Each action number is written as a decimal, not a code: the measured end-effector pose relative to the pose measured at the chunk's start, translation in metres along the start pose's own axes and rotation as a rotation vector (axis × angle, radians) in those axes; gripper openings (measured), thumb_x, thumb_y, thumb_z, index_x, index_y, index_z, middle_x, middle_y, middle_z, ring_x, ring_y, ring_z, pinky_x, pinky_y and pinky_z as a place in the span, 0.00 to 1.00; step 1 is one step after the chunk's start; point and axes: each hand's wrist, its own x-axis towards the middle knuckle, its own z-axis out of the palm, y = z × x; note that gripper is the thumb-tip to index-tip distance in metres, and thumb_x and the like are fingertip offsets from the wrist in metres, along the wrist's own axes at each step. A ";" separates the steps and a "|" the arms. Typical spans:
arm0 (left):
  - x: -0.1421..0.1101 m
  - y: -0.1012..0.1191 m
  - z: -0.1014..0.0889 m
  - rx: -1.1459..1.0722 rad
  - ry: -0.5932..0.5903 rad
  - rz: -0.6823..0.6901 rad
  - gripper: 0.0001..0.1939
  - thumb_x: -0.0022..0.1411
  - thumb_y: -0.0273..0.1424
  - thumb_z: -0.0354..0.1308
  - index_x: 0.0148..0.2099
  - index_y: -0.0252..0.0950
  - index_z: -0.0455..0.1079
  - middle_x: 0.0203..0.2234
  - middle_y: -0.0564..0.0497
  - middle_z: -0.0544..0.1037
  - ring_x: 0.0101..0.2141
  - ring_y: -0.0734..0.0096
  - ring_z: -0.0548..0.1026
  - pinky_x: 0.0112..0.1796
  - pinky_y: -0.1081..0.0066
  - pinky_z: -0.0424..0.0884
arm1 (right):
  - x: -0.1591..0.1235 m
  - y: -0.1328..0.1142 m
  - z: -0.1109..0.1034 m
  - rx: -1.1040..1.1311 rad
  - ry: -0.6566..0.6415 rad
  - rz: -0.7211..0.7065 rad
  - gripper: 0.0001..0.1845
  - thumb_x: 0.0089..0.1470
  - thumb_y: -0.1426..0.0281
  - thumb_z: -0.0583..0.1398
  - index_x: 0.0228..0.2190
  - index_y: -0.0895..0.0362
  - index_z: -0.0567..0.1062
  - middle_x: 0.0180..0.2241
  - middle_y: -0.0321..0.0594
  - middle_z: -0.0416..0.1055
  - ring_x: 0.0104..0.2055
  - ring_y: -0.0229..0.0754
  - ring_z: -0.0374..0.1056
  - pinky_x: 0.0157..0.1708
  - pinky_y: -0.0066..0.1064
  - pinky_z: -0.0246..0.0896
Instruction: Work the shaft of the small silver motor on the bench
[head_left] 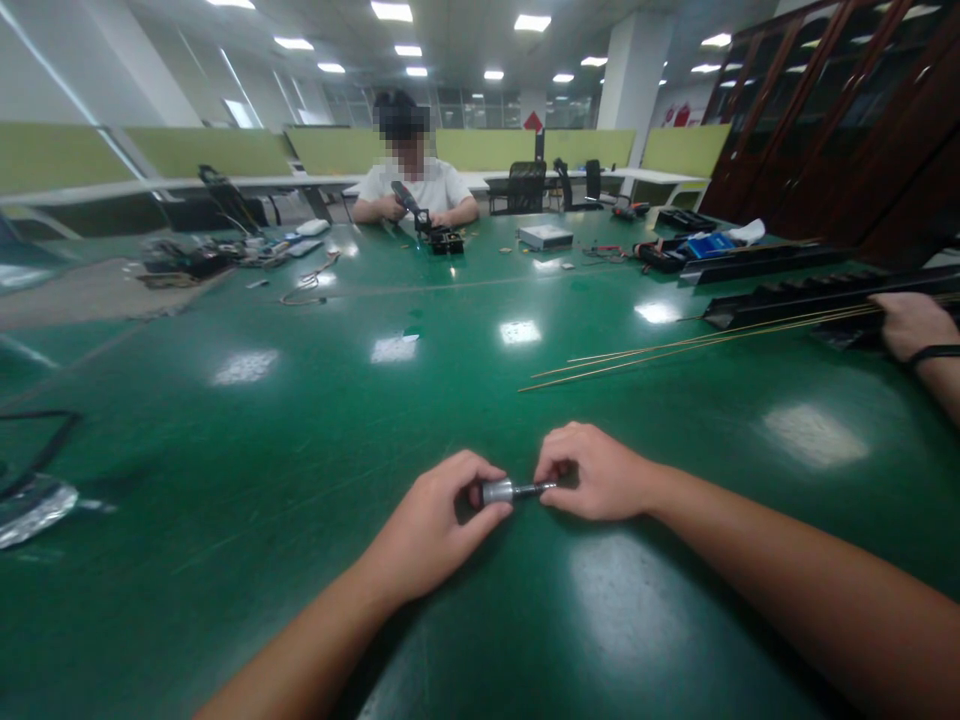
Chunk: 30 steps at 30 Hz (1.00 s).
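Note:
A small silvery metal cylinder (497, 491) with a thin dark shaft (529, 490) lies crosswise just above the green table, near the middle of the view. My left hand (442, 515) is closed round the cylinder, thumb on the near side and fingers on the far side. From the right, my right hand (596, 470) pinches the far end of the shaft between thumb and fingertips. The shaft points to the right, and its tip is partly hidden by those fingers. What exact kind of part it is, I cannot tell.
Across the green table (322, 400), a person in a white shirt (442, 185) handles a tool. Another person's hand (911, 325) at right holds long thin brass-coloured rods (637, 352). Black rails (810, 295) lie there. Electronic parts (187, 258) sit at back left.

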 end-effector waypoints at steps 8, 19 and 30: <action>-0.001 -0.002 0.001 -0.008 0.005 0.003 0.07 0.63 0.34 0.60 0.42 0.36 0.70 0.34 0.51 0.73 0.34 0.67 0.72 0.37 0.68 0.67 | 0.000 0.005 -0.005 0.035 -0.038 0.007 0.03 0.46 0.73 0.66 0.27 0.58 0.77 0.27 0.36 0.74 0.31 0.37 0.68 0.36 0.29 0.60; -0.001 -0.004 0.001 0.003 0.001 -0.018 0.08 0.63 0.35 0.60 0.41 0.37 0.70 0.34 0.51 0.74 0.34 0.67 0.72 0.36 0.68 0.67 | -0.002 0.022 -0.023 0.081 -0.129 0.189 0.04 0.44 0.73 0.64 0.28 0.59 0.78 0.26 0.36 0.73 0.28 0.36 0.66 0.29 0.26 0.60; -0.001 -0.004 -0.001 0.006 -0.002 -0.014 0.08 0.63 0.35 0.60 0.41 0.37 0.70 0.34 0.51 0.74 0.34 0.67 0.72 0.36 0.68 0.67 | -0.003 0.031 -0.023 0.180 -0.134 0.224 0.06 0.44 0.70 0.66 0.28 0.60 0.79 0.26 0.37 0.73 0.27 0.35 0.65 0.27 0.26 0.60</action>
